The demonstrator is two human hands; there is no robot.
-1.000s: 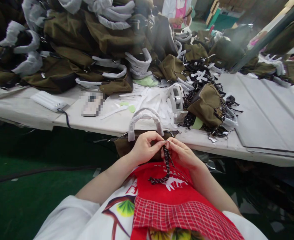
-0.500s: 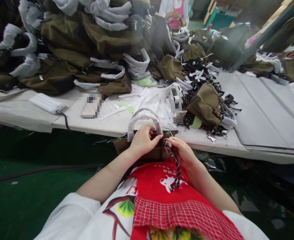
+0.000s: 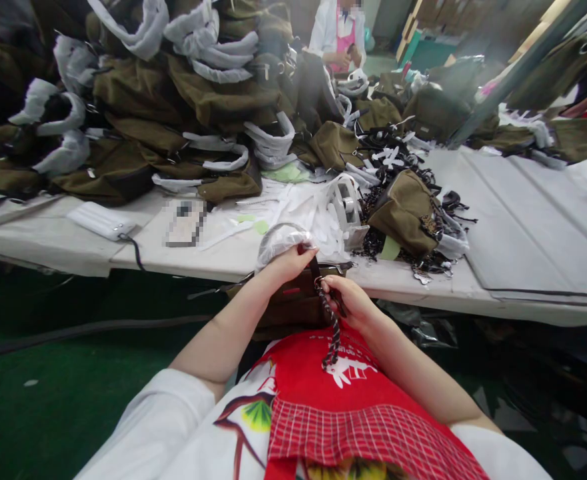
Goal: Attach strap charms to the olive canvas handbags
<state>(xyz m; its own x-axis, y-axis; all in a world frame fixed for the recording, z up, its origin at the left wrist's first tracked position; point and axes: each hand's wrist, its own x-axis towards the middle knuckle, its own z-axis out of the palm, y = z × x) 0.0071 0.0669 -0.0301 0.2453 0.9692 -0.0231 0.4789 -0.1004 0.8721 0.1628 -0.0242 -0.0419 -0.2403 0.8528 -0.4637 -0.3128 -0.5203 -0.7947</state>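
Note:
An olive-brown handbag (image 3: 293, 300) rests against the table's front edge before me, partly covered by my arms. Its handle (image 3: 279, 241) arches up in white wrapping, and a dark bare stretch of strap shows between my hands. My left hand (image 3: 290, 263) is closed around the wrapped handle near that bare stretch. In the fingers of my right hand (image 3: 348, 301) is a dark braided cord (image 3: 334, 327) with a metal ring at its top, close by the strap. The cord's loose end hangs over my red apron (image 3: 293, 373).
Olive bags (image 3: 223, 93) with wrapped handles are piled at the back left. A phone (image 3: 186, 223) and a white power bank (image 3: 100, 220) lie left. Further right are a tape dispenser (image 3: 346, 200), dark cords and another bag (image 3: 406, 213). A co-worker (image 3: 340, 40) stands behind.
My left hand has moved up along the handle, bunching its wrapping and baring dark strap. My right hand has shifted slightly left with the cord, bringing its ring to the strap.

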